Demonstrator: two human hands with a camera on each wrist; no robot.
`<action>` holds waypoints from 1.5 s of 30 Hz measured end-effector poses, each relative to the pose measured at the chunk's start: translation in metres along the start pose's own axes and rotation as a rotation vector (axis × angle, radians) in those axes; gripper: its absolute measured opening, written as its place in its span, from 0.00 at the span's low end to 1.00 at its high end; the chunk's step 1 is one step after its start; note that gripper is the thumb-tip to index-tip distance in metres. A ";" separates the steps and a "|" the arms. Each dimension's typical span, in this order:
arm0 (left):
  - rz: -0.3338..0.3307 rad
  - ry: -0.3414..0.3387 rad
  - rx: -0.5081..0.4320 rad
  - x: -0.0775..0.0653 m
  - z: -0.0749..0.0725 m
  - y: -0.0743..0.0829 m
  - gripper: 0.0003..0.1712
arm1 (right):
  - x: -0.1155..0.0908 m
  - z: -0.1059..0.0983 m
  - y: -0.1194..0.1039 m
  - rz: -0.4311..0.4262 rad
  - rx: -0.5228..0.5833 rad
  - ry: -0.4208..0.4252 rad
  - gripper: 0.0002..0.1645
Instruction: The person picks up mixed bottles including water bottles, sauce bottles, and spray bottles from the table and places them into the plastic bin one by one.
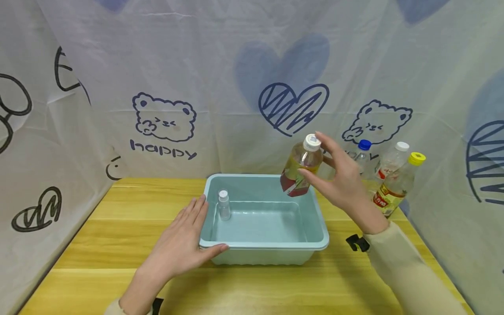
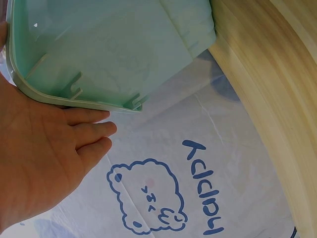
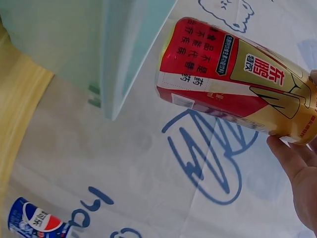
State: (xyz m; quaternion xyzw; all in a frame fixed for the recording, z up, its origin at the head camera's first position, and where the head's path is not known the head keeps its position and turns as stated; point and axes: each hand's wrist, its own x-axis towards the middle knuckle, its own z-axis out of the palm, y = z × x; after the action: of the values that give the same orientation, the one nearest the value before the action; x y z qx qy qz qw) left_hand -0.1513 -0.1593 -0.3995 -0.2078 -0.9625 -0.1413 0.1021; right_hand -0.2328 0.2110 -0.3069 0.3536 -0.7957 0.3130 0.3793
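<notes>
My right hand (image 1: 341, 177) grips a plastic drink bottle (image 1: 298, 168) with a white cap and a red and gold label, thumb on one side and fingers on the other. The bottle tilts slightly over the back right part of a pale green plastic basin (image 1: 267, 246). In the right wrist view, the label of the bottle (image 3: 213, 74) faces the camera beside the basin wall. My left hand (image 1: 179, 240) rests on the basin's left rim with fingers straight, thumb along the front corner. Inside the basin, a small clear bottle (image 1: 224, 208) with a white cap stands at the left.
Right of the basin stand a yellow-capped bottle (image 1: 395, 186), a white-capped bottle (image 1: 390, 161) and a blue-capped bottle (image 1: 363, 153), the last partly behind my right hand. The wooden table (image 1: 118, 245) ends at a printed cloth (image 1: 220, 87) behind and at both sides.
</notes>
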 end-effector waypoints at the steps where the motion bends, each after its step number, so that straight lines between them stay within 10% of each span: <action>1: 0.000 0.001 0.001 0.000 0.000 0.000 0.67 | 0.003 0.001 0.000 -0.011 0.003 -0.006 0.57; 21: -0.015 0.002 -0.005 0.000 0.001 -0.001 0.68 | 0.046 0.037 -0.017 0.099 0.187 -0.180 0.54; 45: -0.014 -0.008 0.005 0.000 -0.001 0.000 0.68 | 0.048 0.095 -0.009 0.185 0.253 -0.458 0.51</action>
State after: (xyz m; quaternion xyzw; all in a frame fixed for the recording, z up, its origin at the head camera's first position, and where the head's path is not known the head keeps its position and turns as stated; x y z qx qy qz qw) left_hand -0.1515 -0.1593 -0.3981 -0.2011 -0.9647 -0.1391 0.0978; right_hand -0.2844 0.1178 -0.3140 0.3858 -0.8442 0.3549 0.1120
